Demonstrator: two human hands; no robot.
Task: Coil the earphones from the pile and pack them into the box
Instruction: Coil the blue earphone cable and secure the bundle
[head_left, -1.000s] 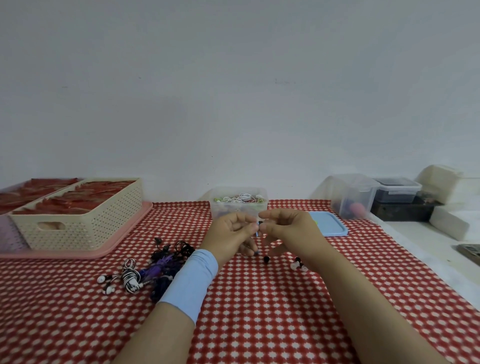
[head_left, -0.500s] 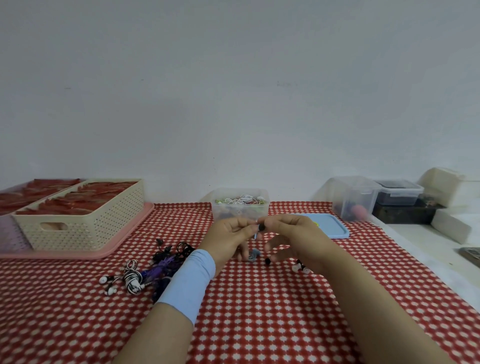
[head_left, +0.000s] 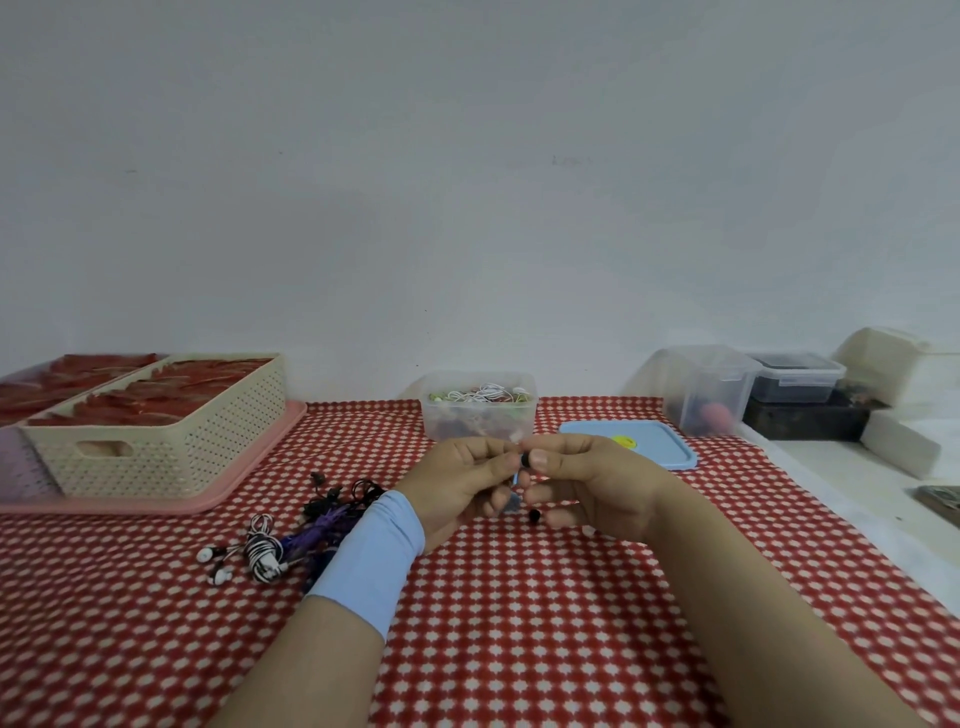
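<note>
Both hands meet above the red checked cloth, in front of the clear plastic box (head_left: 441, 415) that holds several coiled earphones. My left hand (head_left: 457, 480) and my right hand (head_left: 587, 483) pinch one earphone set (head_left: 523, 460) between them: a black earbud shows between the thumbs, and a second black bud (head_left: 534, 515) hangs below. A bluish-grey bit of the set (head_left: 511, 503) shows under my left fingers. Most of its cable is hidden by the hands. The pile of earphones (head_left: 311, 530), black, purple and striped black-and-white, lies left of my left wrist.
The box's blue lid (head_left: 654, 444) lies flat to the right of the box. A cream lattice basket (head_left: 171, 441) with red items stands on a pink tray (head_left: 244, 483) at the left. Clear and dark containers (head_left: 711, 389) and white blocks sit at the right beyond the cloth's edge.
The hands have stayed together at the same spot. My right thumb has shifted over the black earbud, and the white earbuds seen by my right wrist earlier are now hidden.
</note>
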